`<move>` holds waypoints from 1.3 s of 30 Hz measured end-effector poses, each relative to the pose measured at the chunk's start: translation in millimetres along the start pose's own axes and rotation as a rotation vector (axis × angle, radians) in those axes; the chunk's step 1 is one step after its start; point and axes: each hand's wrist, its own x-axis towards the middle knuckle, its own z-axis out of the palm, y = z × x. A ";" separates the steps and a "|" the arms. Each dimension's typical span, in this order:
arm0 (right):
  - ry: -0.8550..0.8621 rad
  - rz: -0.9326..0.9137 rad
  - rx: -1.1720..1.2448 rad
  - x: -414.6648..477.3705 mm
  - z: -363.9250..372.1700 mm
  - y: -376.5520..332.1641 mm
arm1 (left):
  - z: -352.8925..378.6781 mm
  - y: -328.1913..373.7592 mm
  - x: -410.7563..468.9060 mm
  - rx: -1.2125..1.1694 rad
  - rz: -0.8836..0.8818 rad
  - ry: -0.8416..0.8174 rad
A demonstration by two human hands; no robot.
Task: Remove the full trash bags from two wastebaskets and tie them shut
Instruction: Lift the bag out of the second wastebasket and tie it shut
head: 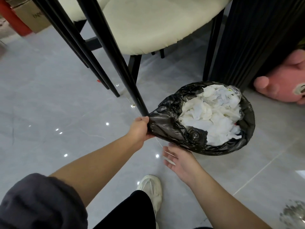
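Note:
A black trash bag lines a wastebasket on the grey tiled floor, right of centre. It is heaped with crumpled white paper tissues. The bag's rim hides the basket itself. My left hand pinches the bag's left edge and stretches it out to the left, beside a black chair leg. Just below the bag's near rim, my right hand hovers with its palm up and fingers spread, holding nothing.
A cream-cushioned chair with black legs stands over the floor at upper left, one leg touching the bag's pulled edge. A black fluted column rises behind the basket, with a pink plush toy to its right. My white shoe is below.

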 end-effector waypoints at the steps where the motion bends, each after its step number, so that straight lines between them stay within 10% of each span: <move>1: -0.017 -0.001 0.073 -1.9 2.2 -0.9 | -2.0 1.9 -4.4 0.036 0.008 0.011; 13: -0.102 -0.026 0.381 -44.2 16.1 -16.2 | -9.9 8.7 -40.8 0.338 0.037 -0.126; 30: 0.223 -0.010 0.197 -73.2 -15.4 -41.3 | -19.3 9.5 -47.5 0.390 0.051 -0.138; 39: 0.451 -0.298 0.158 -77.9 -50.7 -74.2 | -22.6 16.2 -49.6 0.319 0.042 -0.168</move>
